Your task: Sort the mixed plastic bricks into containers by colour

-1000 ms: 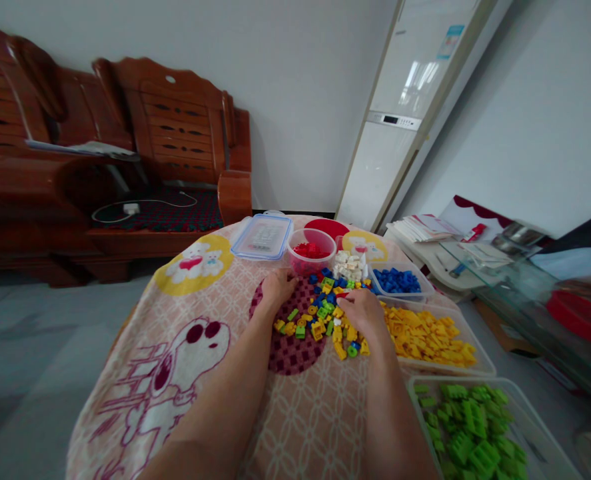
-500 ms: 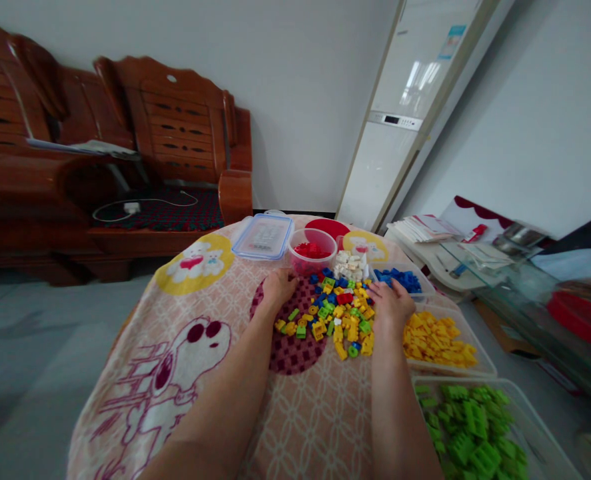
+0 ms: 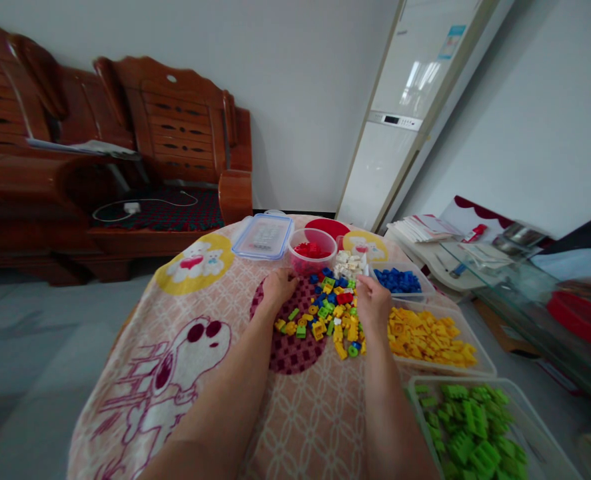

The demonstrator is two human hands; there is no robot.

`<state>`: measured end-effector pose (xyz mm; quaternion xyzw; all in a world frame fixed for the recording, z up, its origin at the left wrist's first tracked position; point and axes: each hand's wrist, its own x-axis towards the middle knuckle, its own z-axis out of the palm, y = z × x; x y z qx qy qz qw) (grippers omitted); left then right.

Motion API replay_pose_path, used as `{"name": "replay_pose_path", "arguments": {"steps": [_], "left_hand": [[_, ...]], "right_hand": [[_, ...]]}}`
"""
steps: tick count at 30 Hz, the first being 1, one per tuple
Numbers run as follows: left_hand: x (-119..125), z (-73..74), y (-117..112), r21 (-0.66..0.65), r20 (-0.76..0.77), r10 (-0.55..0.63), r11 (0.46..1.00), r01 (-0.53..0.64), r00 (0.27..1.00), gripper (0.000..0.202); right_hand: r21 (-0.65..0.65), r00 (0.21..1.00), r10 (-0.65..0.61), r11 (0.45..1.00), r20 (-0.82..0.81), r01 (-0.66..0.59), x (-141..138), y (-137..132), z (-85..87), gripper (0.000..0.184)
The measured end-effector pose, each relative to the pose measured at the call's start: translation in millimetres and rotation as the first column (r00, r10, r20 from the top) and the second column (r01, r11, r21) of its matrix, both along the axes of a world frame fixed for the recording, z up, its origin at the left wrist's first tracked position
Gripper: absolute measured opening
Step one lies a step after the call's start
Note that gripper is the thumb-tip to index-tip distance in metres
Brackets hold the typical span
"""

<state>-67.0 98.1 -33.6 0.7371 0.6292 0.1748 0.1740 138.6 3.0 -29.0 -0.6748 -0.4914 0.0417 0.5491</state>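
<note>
Left of jumbled multicoloured plastic bricks (image 3: 328, 308), the left hand (image 3: 279, 288) is resting half-open — rightward, the right hand (image 3: 374, 301) is bunching fingertips, its hold unclear.

I am facing a pale wall (image 3: 300, 100) at twelve; carved wooden seats (image 3: 170, 127) are standing at ten, grey floor (image 3: 30, 360) is spreading at eight, a tall white appliance (image 3: 415, 40) is gleaming at one, a glass-topped table (image 3: 520, 287) at three.
</note>
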Motion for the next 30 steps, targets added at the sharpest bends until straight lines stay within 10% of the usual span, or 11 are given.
{"name": "replay_pose_path", "arguments": {"steps": [10, 21, 30], "left_hand": [[0.4, -1.5, -1.0, 0.018, 0.004, 0.008, 1.0, -0.008, 1.0, 0.026], [0.4, 2.2, -2.7, 0.002, 0.002, 0.005, 1.0, -0.005, 1.0, 0.025], [-0.7, -3.1, 1.2, 0.014, 0.004, -0.007, 1.0, 0.007, 1.0, 0.026]], "right_hand": [[-0.249, 0.77, 0.13, 0.968, 0.624, 0.039, -23.9, 2.6, -22.6, 0.041], [-0.339, 0.793, 0.128, 0.935, 0.596, 0.103, -26.0, -1.3, -10.2, 0.029], [-0.117, 0.886, 0.086, 0.992, 0.456, -0.036, -18.8, -1.5, 2.5, 0.037]]}}
